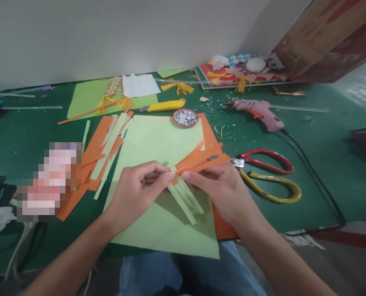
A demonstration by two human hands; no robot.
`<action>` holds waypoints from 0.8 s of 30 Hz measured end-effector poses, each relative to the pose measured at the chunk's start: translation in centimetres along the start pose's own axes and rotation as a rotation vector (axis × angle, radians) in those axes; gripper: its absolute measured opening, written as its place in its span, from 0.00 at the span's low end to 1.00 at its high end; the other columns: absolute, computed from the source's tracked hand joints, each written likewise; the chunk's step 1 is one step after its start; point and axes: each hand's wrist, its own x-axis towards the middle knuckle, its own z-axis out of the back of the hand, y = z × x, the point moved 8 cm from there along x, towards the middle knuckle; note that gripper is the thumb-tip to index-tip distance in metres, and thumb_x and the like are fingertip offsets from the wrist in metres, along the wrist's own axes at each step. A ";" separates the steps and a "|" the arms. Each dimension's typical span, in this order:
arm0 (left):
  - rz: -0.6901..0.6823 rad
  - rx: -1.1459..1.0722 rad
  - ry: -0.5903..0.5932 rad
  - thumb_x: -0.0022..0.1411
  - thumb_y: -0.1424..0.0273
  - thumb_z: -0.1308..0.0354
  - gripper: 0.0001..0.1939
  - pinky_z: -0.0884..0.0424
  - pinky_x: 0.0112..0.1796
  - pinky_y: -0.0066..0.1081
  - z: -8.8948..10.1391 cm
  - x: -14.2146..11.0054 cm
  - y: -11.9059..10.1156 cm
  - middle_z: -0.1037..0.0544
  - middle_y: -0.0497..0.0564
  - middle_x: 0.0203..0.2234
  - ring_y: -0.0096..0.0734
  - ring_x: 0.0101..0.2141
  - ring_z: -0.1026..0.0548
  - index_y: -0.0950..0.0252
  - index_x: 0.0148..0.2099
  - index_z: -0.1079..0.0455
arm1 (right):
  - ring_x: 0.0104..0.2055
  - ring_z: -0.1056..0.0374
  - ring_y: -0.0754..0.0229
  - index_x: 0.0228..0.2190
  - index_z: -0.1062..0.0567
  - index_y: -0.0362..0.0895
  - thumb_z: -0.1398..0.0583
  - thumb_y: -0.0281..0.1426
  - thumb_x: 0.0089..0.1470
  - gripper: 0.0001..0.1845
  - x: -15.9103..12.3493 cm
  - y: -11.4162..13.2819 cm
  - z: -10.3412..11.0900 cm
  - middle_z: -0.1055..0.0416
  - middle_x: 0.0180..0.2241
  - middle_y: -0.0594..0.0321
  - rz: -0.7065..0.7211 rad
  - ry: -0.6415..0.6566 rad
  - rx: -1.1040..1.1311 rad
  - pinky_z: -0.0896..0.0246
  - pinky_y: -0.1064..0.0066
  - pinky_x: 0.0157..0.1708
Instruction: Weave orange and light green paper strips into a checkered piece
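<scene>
Between my two hands is a small weave of orange paper strips (198, 158) and pale green paper strips (186, 201), crossing each other near my fingertips. My left hand (142, 183) pinches it at the crossing, thumb on top. From the other side my right hand (220, 183) pinches the orange strips, which fan out to the upper right. The green ends hang down toward me. Beneath lies a pale green paper sheet (158, 139), with an orange sheet (223, 222) partly under it. Scissors (266, 176) with one red and one yellow handle lie just right of my right hand.
Loose orange and green strips (109, 148) lie to the left, near a pixelated patch. A yellow box cutter (167, 105), a small dish of beads (185, 118) and yellow tassels (178, 87) sit farther back. On the right rests a pink glue gun (260, 113) with its black cord.
</scene>
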 end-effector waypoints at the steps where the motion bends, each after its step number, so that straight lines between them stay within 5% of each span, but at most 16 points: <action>1: 0.002 -0.003 0.000 0.59 0.66 0.43 0.09 0.29 0.26 0.21 0.0 0.0 0.0 0.24 0.45 0.21 0.25 0.24 0.25 0.63 0.28 0.30 | 0.20 0.40 0.66 0.15 0.29 0.43 0.36 0.37 0.42 0.14 0.0 -0.1 0.1 0.33 0.17 0.67 -0.003 -0.004 -0.007 0.43 0.72 0.21; 11: -0.080 0.046 -0.018 0.61 0.68 0.44 0.07 0.28 0.25 0.17 0.1 0.0 -0.3 0.23 0.43 0.21 0.22 0.23 0.23 0.63 0.31 0.29 | 0.23 0.38 0.65 0.25 0.22 0.42 0.35 0.37 0.41 0.10 0.3 -0.8 -0.4 0.27 0.23 0.64 -0.046 0.067 0.074 0.44 0.73 0.23; 13: -0.181 0.097 -0.074 0.61 0.70 0.44 0.06 0.25 0.30 0.18 0.3 -0.3 -0.8 0.21 0.44 0.26 0.23 0.27 0.22 0.63 0.40 0.28 | 0.21 0.41 0.67 0.23 0.23 0.42 0.34 0.38 0.40 0.11 0.4 -1.3 -0.2 0.30 0.20 0.65 -0.095 0.051 0.123 0.47 0.73 0.21; 18: -0.583 0.227 -0.154 0.56 0.80 0.42 0.21 0.22 0.38 0.26 0.3 -1.7 -3.1 0.23 0.54 0.45 0.31 0.42 0.24 0.64 0.52 0.33 | 0.22 0.39 0.64 0.19 0.26 0.43 0.32 0.42 0.35 0.16 0.4 -2.2 -0.2 0.31 0.20 0.64 -0.223 0.084 0.251 0.44 0.70 0.23; 24: -0.687 0.283 -0.157 0.55 0.82 0.42 0.22 0.21 0.34 0.25 0.1 -2.0 -3.8 0.23 0.53 0.45 0.32 0.44 0.24 0.62 0.52 0.32 | 0.22 0.41 0.66 0.19 0.26 0.43 0.30 0.40 0.31 0.16 0.4 -2.5 -0.2 0.33 0.20 0.66 -0.264 0.072 0.319 0.45 0.70 0.24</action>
